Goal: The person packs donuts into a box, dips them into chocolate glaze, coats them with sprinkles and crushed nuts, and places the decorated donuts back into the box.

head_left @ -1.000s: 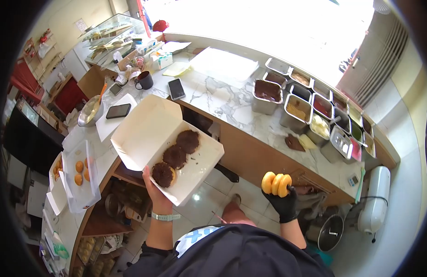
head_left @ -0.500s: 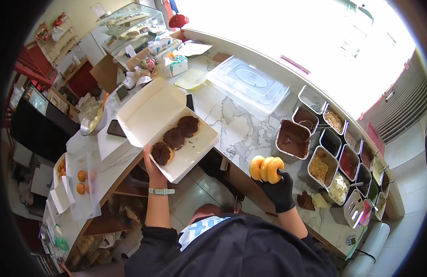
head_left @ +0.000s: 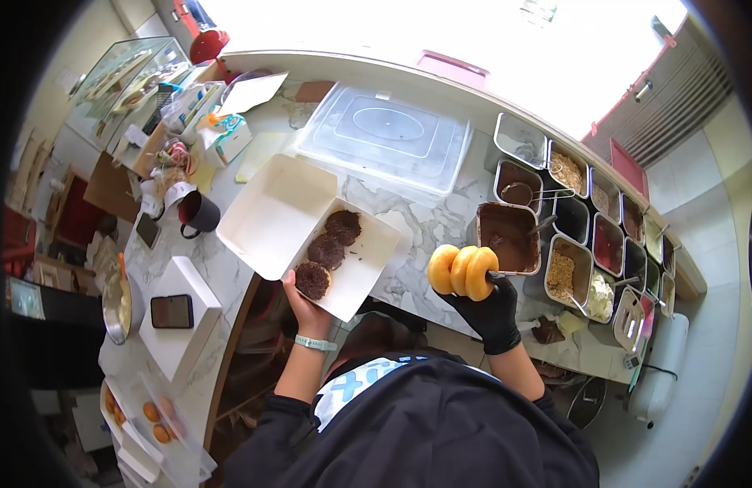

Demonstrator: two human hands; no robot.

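Note:
My left hand (head_left: 310,315), bare with a pale watch at the wrist, grips the lower left edge of an open white cardboard box (head_left: 366,259). A row of three doughnuts (head_left: 325,250) with dark chocolate sprinkles lies along the box's left side, by the raised lid (head_left: 274,213). In a black glove, my right hand (head_left: 491,315) is closed on several plain ring doughnuts (head_left: 463,272), held side by side. They are in front of a metal pan of chocolate (head_left: 508,236) and appear above the counter's front edge.
Metal pans of toppings, such as chopped nuts (head_left: 561,272) and white cream (head_left: 601,297), line the right side. A clear plastic lid (head_left: 384,134) lies at the back. On the left are a dark mug (head_left: 200,213), a phone (head_left: 172,311) and a tub of plain doughnuts (head_left: 160,419).
The view has turned and shifted. The box now sits farther over the marble counter, and the plain doughnuts are closer to the chocolate pan. Both hands keep their holds.

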